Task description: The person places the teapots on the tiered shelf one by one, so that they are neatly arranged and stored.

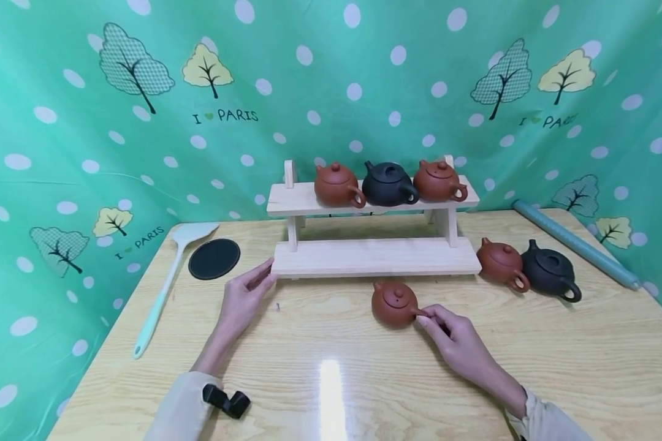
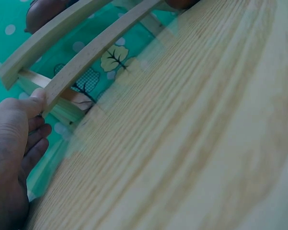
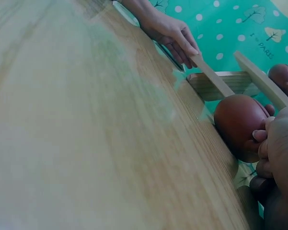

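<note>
In the head view a two-tier wooden shelf (image 1: 375, 257) stands at the back of the table. My left hand (image 1: 244, 297) pinches the left end of its lower board, thumb on the near side in the left wrist view. My right hand (image 1: 463, 343) pinches the handle of a reddish-brown teapot (image 1: 394, 304), just in front of the lower board. The teapot's round body (image 3: 239, 124) shows in the right wrist view, with some fingers hidden behind the hand. On the upper board sit a brown teapot (image 1: 335, 184), a black teapot (image 1: 388, 184) and another brown teapot (image 1: 437, 180).
Right of the shelf stand a brown teapot (image 1: 499, 263) and a black teapot (image 1: 550, 269), close together. A teal roll (image 1: 576, 242) lies along the right edge. On the left are a spatula (image 1: 162, 294) and a black round coaster (image 1: 214, 259). A green polka-dot cloth (image 1: 331, 73) hangs behind.
</note>
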Motion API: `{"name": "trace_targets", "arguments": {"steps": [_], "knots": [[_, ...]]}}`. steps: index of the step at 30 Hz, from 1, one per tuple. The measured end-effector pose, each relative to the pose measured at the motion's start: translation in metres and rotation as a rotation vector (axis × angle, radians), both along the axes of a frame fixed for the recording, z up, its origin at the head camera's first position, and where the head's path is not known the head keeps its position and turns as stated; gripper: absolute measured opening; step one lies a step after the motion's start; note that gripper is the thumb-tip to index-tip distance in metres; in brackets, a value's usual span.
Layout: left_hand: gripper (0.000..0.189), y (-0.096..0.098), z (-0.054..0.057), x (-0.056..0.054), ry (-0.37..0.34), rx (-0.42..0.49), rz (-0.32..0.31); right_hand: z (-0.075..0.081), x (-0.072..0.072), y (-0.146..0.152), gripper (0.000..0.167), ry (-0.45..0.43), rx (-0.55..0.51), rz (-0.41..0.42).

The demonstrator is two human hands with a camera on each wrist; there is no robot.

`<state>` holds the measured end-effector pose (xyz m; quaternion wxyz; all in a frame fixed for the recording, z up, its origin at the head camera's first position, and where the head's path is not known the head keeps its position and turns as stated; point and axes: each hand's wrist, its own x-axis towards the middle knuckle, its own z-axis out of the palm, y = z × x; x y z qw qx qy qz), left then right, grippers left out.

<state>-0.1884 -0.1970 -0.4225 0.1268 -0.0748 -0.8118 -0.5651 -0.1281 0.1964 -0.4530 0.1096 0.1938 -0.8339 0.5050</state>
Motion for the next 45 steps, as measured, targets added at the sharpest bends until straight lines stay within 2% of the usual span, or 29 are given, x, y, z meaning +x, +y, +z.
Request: {"name": "trace_targets", "arguments": {"steps": [11, 21, 32, 37, 43, 45], "knots": [[0.037, 0.001, 0.002, 0.001, 0.000, 0.001, 0.005, 0.002, -0.001, -0.001, 0.017, 0.047, 0.049, -0.006], [0.037, 0.001, 0.001, 0.000, -0.026, -0.009, 0.007, 0.005, -0.002, -0.006, 0.016, 0.037, 0.022, 0.008], [0.038, 0.001, 0.001, 0.003, -0.011, -0.030, 0.006, 0.008, -0.004, -0.012, 0.014, 0.033, 0.004, 0.011], [0.037, -0.001, -0.005, 0.000, -0.006, -0.027, 0.009, 0.011, -0.006, -0.014, 0.014, 0.036, 0.002, 0.018], [0.038, -0.010, -0.028, -0.014, -0.003, -0.020, 0.019, 0.015, -0.009, -0.016, 0.014, 0.040, 0.003, 0.015], [0.039, -0.012, -0.033, -0.016, 0.007, -0.016, 0.013, 0.015, -0.010, -0.017, 0.014, 0.044, 0.005, 0.012]]}}
